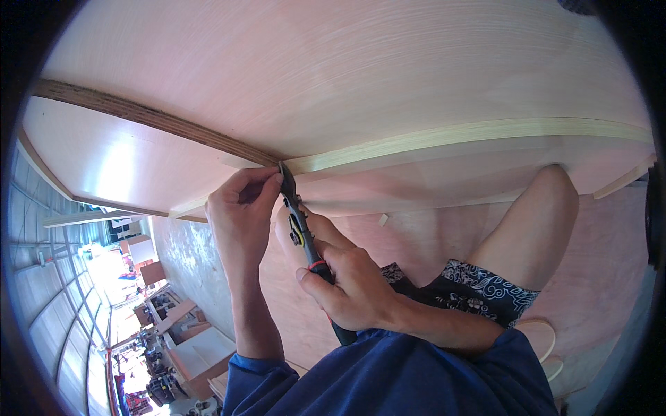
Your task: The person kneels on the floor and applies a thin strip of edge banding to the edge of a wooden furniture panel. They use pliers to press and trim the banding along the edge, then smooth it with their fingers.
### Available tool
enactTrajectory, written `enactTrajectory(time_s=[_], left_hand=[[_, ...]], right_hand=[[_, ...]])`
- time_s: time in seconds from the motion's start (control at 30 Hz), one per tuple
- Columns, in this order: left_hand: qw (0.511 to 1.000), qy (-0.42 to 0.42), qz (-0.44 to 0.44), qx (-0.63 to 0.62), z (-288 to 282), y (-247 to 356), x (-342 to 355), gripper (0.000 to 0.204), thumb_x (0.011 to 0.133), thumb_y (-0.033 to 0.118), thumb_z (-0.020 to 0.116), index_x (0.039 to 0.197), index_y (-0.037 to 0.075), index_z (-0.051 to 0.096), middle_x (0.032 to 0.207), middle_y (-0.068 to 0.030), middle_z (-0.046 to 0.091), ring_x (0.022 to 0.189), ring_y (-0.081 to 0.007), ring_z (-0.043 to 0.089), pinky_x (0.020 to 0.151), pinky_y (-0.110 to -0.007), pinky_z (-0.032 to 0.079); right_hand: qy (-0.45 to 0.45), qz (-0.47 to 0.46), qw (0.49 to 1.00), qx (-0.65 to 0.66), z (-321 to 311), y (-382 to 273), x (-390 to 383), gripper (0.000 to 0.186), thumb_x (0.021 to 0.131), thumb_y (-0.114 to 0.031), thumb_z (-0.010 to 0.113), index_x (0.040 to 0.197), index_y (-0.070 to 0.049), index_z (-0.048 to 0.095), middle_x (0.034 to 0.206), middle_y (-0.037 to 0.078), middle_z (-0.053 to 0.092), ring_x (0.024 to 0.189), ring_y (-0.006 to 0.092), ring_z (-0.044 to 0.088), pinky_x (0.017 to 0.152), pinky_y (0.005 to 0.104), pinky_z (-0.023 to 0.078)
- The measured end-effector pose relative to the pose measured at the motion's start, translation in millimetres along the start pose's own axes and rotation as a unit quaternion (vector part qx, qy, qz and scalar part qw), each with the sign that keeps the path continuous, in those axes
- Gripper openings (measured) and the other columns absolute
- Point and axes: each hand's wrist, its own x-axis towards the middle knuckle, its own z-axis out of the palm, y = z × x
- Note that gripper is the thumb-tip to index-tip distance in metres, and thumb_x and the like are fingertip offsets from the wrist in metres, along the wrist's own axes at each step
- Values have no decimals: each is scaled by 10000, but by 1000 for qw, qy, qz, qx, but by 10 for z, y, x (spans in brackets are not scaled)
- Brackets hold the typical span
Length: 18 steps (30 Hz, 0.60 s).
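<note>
My right hand (357,288) is wrapped round the black and red handles of a pair of metal snips (300,225). The dark jaws point up and away, with their tip at a corner where a plywood edge (159,126) meets a pale wooden strip (451,141). Close beside that tip, my left hand (239,202) is closed in a pinch against the corner. Whatever its fingertips hold is too small or hidden to make out. Behind both hands stretches a large pale wooden panel (347,66).
My bare knee (555,191) rises close to the panel on the right. A small wood offcut (383,220) lies on the pinkish board surface below the strip. Far left, wooden boxes and boards (201,353) stand on the workshop floor near a bright opening.
</note>
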Motion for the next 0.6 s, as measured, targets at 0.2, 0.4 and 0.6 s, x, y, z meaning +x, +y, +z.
enactTrajectory(time_s=[0.2,0.4,0.6], left_hand=[[1000,-9,-13,26,5,1,-29,178,1001,54,775,1132,-63,799,966,-117,825,891,-131,766,849,-276,594],[1000,9,-18,18,-60,-48,-213,158,965,85,772,1056,-35,819,892,-115,827,856,-148,799,830,-301,602],[1000,14,3,25,-91,-189,-469,177,1019,69,698,1067,-73,792,905,-130,815,829,-147,776,800,-294,609]], right_hand=[[11,-42,997,-57,7,64,1,327,1012,-207,661,1065,116,651,1003,225,579,691,340,702,665,438,529],[-15,-43,994,-99,41,68,-144,393,1013,-231,663,1190,114,600,770,233,682,725,439,710,703,524,540],[-70,42,988,-131,103,104,-302,540,998,-276,673,1323,142,564,843,265,678,810,472,726,767,528,570]])
